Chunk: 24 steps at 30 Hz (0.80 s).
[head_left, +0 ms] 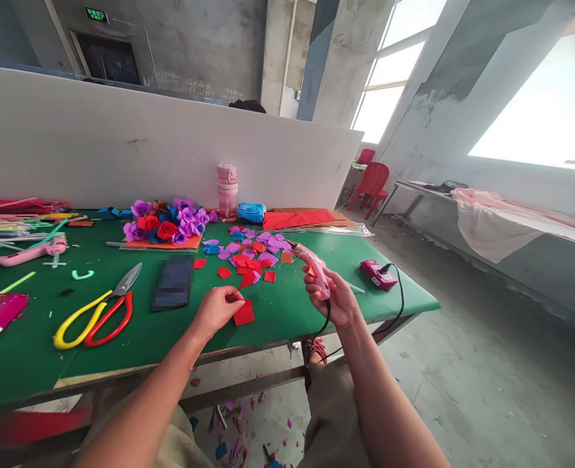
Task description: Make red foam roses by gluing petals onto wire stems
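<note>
My left hand [216, 311] is closed in a pinch on a small red paper petal [246, 280], just above the near part of the green table. A red paper square [244, 314] lies right beside its fingertips. In my right hand [342, 300] I hold a pink hot glue gun [319, 270], its nozzle pointing up and to the left and its black cord hanging down. Between and beyond my hands, loose red petals [248, 265] and purple petals [272, 242] are scattered. Finished paper roses [166, 230] in purple, red and blue stand in a cluster farther back.
Yellow-and-red-handled scissors [106, 309] and a dark phone [172, 283] lie left of my hands. A pink bottle [227, 192] stands by the white partition [170, 143]. The cord runs to a magenta power strip [379, 275] near the table's right edge. Another glue gun [34, 251] lies far left.
</note>
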Each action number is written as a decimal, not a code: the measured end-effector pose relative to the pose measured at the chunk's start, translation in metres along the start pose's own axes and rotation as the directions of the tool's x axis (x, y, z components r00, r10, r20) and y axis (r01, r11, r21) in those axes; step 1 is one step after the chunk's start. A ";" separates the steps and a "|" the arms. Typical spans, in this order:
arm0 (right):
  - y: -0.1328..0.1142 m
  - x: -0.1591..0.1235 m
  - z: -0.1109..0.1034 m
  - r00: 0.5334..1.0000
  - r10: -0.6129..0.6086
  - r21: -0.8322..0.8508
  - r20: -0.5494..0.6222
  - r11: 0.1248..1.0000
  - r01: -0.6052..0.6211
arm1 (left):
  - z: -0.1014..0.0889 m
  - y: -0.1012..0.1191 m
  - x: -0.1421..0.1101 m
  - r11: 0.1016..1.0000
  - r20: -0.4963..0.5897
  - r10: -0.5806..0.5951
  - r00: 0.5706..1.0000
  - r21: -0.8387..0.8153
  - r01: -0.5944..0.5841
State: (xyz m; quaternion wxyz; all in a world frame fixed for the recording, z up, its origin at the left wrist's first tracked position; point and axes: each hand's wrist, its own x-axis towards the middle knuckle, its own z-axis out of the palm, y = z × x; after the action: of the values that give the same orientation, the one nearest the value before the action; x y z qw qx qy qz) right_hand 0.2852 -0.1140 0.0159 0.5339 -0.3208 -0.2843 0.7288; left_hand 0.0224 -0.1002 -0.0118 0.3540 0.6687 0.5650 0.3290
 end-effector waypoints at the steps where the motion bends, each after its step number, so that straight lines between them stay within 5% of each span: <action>1: 0.003 0.000 0.005 0.999 0.012 0.022 0.034 1.000 -0.013 | 0.000 0.000 0.000 1.000 -0.005 -0.007 1.000 0.015 0.007; 5: 0.016 -0.008 0.025 0.997 -0.056 -0.244 0.055 0.968 0.068 | -0.001 0.001 0.001 0.995 -0.016 -0.038 0.999 0.091 0.039; 11: 0.015 -0.032 0.047 0.994 -0.021 -0.770 0.112 0.630 0.100 | -0.003 0.003 0.001 0.985 -0.007 -0.060 0.998 0.159 0.061; 20: 0.017 -0.041 0.061 0.984 0.000 -0.965 0.179 0.194 0.176 | -0.005 0.004 0.000 0.985 0.011 -0.037 0.999 0.168 0.035; 24: 0.021 -0.043 0.066 0.969 -0.005 -0.967 0.248 0.068 0.247 | -0.004 0.002 0.001 0.986 0.012 -0.022 1.000 0.165 0.020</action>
State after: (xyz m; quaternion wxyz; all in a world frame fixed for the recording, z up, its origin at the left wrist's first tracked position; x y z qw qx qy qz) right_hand 0.2319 -0.1657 0.0490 0.2078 -0.5042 -0.7754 0.3183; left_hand 0.0202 -0.0990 -0.0082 0.3050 0.6920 0.5948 0.2728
